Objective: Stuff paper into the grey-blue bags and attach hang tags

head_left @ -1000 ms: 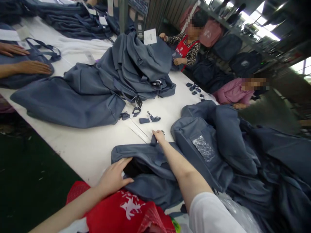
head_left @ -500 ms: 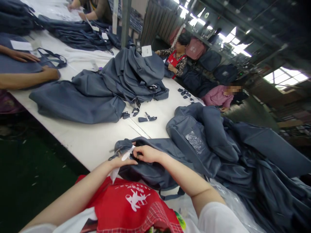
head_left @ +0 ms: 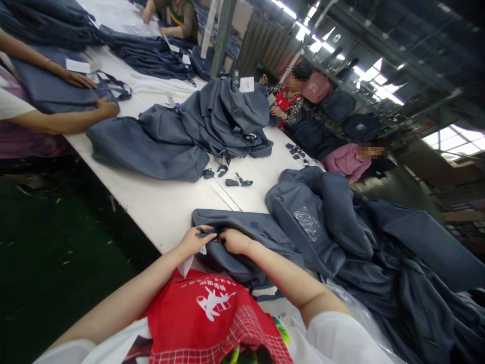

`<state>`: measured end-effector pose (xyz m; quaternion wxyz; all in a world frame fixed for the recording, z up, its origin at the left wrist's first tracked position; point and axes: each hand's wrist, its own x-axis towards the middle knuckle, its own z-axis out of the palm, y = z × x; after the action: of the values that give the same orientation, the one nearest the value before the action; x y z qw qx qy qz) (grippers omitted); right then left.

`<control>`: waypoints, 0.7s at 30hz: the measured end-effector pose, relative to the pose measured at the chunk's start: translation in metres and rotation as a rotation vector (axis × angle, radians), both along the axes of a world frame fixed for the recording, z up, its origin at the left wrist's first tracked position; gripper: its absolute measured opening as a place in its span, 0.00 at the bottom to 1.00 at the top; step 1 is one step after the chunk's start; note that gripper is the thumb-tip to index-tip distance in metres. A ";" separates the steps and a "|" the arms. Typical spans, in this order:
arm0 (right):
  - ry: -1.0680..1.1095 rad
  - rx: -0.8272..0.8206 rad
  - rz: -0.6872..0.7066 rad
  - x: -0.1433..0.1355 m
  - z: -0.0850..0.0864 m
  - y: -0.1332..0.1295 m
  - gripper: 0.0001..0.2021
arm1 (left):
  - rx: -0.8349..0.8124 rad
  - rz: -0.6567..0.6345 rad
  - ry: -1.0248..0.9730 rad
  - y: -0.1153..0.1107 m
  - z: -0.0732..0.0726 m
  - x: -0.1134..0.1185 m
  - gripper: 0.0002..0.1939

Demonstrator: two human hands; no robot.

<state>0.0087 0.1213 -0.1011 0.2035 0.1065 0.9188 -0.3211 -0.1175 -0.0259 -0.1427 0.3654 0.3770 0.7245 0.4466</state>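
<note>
A blue-grey bag [head_left: 242, 219] lies on the white table in front of me, its opening facing me. My left hand [head_left: 192, 242] is closed round a small dark strap bundle [head_left: 206, 232] at the bag's left end. A white tag [head_left: 185, 266] hangs below that hand. My right hand [head_left: 235, 241] is curled at the bag's opening, closed on its edge, with the fingertips partly hidden by the fabric. Both hands are close together, a small gap between them.
More blue-grey bags [head_left: 322, 212] are heaped at the right, and another pile [head_left: 182, 126] lies across the table [head_left: 151, 202]. A strap bundle [head_left: 239, 180] sits between. At the left a co-worker's hands [head_left: 108, 107] rest on a bag. Other people work farther back.
The strap bundle has turned in my left hand, and the white strip that showed between my hands is mostly hidden. My right hand has shifted slightly right, into the bag's opening. The view has swung left.
</note>
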 end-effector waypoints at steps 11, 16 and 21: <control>0.262 -0.122 -0.288 -0.011 0.010 -0.022 0.16 | -0.267 -0.091 0.297 0.013 0.007 0.016 0.17; 0.306 -0.328 -0.478 -0.001 -0.006 -0.015 0.17 | -0.298 -0.155 0.375 0.016 0.013 0.015 0.22; 0.274 -0.284 -0.587 0.000 -0.022 -0.016 0.08 | -0.316 -0.187 0.436 0.017 0.017 0.022 0.21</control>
<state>0.0089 0.1058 -0.1227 -0.0098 0.2928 0.8139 -0.5017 -0.0959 -0.0088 -0.1255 0.2949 0.4678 0.8086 0.2009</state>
